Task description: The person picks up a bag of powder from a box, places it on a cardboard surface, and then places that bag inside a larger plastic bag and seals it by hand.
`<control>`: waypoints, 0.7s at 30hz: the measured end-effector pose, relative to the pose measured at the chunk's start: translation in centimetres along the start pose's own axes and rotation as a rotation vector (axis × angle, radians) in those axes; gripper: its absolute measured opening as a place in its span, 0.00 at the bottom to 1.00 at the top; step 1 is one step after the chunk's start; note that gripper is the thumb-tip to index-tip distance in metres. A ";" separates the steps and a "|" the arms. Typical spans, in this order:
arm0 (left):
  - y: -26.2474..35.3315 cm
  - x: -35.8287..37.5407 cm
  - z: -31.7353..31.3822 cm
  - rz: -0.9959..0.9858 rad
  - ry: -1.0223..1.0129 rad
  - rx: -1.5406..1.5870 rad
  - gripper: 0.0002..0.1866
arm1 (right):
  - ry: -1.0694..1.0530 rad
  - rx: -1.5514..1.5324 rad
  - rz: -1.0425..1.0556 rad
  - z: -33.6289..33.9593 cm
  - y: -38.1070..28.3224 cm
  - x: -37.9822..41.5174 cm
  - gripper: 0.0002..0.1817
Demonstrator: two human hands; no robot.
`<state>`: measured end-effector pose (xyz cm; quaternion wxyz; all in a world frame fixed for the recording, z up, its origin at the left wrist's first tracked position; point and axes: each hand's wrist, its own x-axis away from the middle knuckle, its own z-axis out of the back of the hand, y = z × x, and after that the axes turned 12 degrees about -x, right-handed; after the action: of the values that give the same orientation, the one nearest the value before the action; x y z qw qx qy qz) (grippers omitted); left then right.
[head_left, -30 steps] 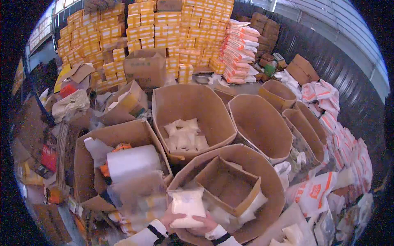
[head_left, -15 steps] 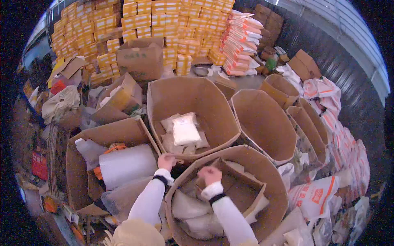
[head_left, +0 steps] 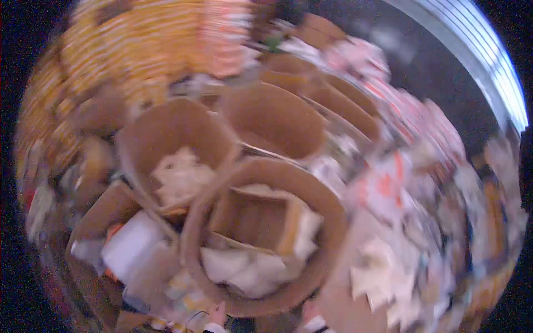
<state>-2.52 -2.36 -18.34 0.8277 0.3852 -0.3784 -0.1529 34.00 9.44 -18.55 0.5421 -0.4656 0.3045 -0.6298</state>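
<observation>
Low in the blurred view, my left hand is beside the bottom rim of a large round carton. My right hand is at the same rim, further right. The fingers of both hands are too smeared to read. Inside the round carton, a smaller open box stands among pale bags. Another carton behind it holds several pale packets. At the left, an open box contains a white roll.
Empty-looking tall cartons stand behind. Pale packets lie on cardboard at the right. Red-and-white sacks are piled on the right, and yellow-and-white stacked boxes rise at the back left.
The view has swung right, shifting the cartons leftward, with motion blur. My hands have moved from over the cartons to the bottom edge of the view. Packets on cardboard now show at the right.
</observation>
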 end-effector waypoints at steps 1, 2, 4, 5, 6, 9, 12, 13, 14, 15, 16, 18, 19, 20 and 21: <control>-0.2 1.7 -0.9 -0.015 -0.029 -0.058 0.23 | 0.266 -0.463 -0.266 1.8 -0.9 1.4 0.17; 1.0 2.6 -0.8 -0.069 -0.156 -0.095 0.20 | 0.308 -0.240 -0.235 4.4 -5.5 2.8 0.14; 5.4 3.6 -0.7 -0.159 -0.376 -0.141 0.16 | 0.520 -0.050 -0.020 9.1 -9.1 5.2 0.09; 7.9 3.8 -1.3 -0.197 -0.455 -0.135 0.14 | 0.590 -0.298 -0.111 11.8 -9.6 5.3 0.10; 9.6 4.2 -2.0 -0.218 -0.481 -0.113 0.12 | 0.643 -0.550 -0.184 14.7 -9.8 5.5 0.11; 13.8 5.6 -3.4 -0.286 -0.454 -0.097 0.06 | 0.771 -0.095 0.024 22.2 -7.0 6.1 0.14; 16.5 10.0 -4.1 -0.299 -0.405 -0.157 0.05 | 0.960 0.026 -0.020 29.6 -1.2 6.2 0.19; 17.3 12.1 -5.0 -0.278 -0.416 -0.171 0.07 | 0.978 0.072 0.040 32.3 0.7 6.9 0.20; 16.7 14.0 -4.9 -0.237 -0.445 -0.211 0.10 | 0.992 0.117 0.090 34.4 2.4 7.8 0.20; 15.7 16.0 -4.5 -0.195 -0.463 -0.255 0.13 | 1.028 -0.057 0.072 36.8 -0.1 9.9 0.21; 14.9 18.3 -4.8 -0.151 -0.476 -0.294 0.16 | 1.073 -0.232 0.061 39.3 -2.7 12.1 0.21; 14.3 23.8 -4.6 -0.425 -0.403 -0.781 0.17 | 1.219 0.235 -0.014 43.1 0.8 16.0 0.20; 13.9 26.9 -5.6 -0.572 -0.352 -1.011 0.19 | 1.231 0.276 0.130 46.4 2.8 18.4 0.19; 13.6 29.3 -7.1 -0.497 -0.392 -0.953 0.18 | 1.272 0.268 0.075 49.5 4.7 20.8 0.19; 13.3 31.8 -8.7 -0.421 -0.428 -0.892 0.18 | 1.312 0.257 0.023 52.5 6.9 23.1 0.19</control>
<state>24.61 -6.39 4.21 0.7667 0.0237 -0.3516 -0.5367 85.39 -8.10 1.24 0.3022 0.0854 0.4986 -0.8080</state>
